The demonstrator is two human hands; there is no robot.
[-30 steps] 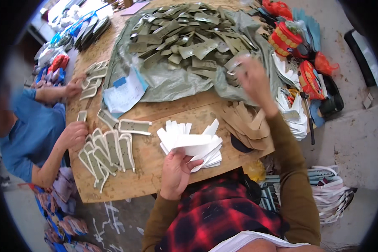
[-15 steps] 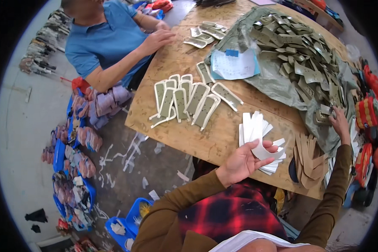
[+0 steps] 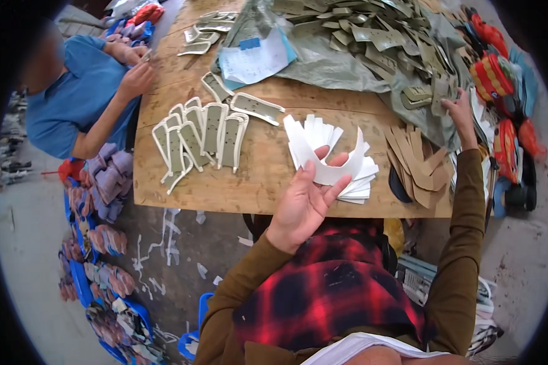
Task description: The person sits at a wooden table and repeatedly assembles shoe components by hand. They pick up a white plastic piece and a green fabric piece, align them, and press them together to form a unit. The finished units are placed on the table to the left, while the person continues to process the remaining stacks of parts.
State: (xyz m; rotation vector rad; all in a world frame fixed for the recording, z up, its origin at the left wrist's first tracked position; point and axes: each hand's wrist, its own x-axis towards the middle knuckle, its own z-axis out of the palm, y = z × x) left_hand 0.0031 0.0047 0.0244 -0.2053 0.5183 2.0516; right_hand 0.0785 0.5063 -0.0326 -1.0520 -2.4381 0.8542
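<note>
A white curved strip [image 3: 330, 176] bends up in a U in my left hand [image 3: 304, 204], pinched between thumb and fingers above a fanned stack of white strips [image 3: 358, 190]. At the right, my right hand [image 3: 462, 118] grips an olive flat piece [image 3: 439, 96] by its lower end, at the edge of a large heap of similar olive pieces [image 3: 380, 42]. That heap lies on a green plastic sack [image 3: 323, 78]. Brown curved strips [image 3: 415, 159] lie between my hands, beside the white stack. Left of it are several olive pieces with white edging [image 3: 213, 131].
Across the wooden table [image 3: 262, 194] at the left, a co-worker in a blue shirt [image 3: 85, 79] holds something small. A paper sheet [image 3: 252, 64] lies on the sack. Blue bins [image 3: 82, 286] of bundled pieces line the floor left; red and yellow bundles [image 3: 490, 78] stand right.
My view has shifted, so the table sits further left and higher. My right hand now has an olive piece lifted at the heap's edge. The co-worker's hands have come together around something small.
</note>
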